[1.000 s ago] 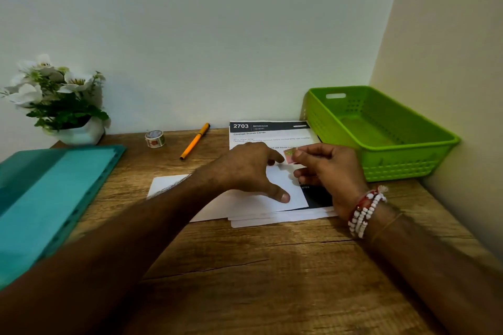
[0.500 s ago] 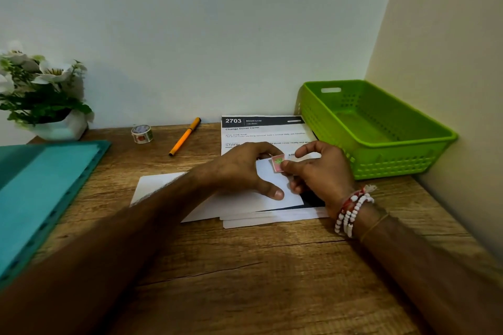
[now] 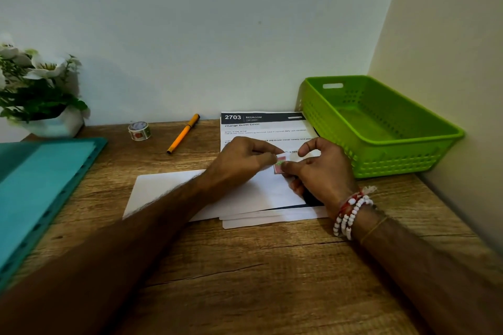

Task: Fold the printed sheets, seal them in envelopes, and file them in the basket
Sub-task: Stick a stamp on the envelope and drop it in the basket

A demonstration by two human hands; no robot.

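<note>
A white envelope (image 3: 163,190) lies on the wooden desk, overlapping a stack of printed sheets (image 3: 264,128) headed "2703 Bedroom". Over the envelope's right end, both hands meet at a small red and green sticker (image 3: 278,166). My left hand (image 3: 242,160) pinches the sticker's top edge with thumb and forefinger. My right hand (image 3: 318,168) holds its lower right side with the thumb, the forefinger curled above it. The green plastic basket (image 3: 381,166) stands at the right against the wall, with nothing visible inside.
A sticker roll (image 3: 139,130) and an orange pen (image 3: 183,133) lie at the back of the desk. A teal folder (image 3: 40,193) covers the left side. A potted white flower plant (image 3: 40,95) stands in the far left corner. Walls close off the back and right.
The sticker has come down from above the sheets to the envelope's right end. My left hand, which rested on the envelope, has moved up to pinch the sticker.
</note>
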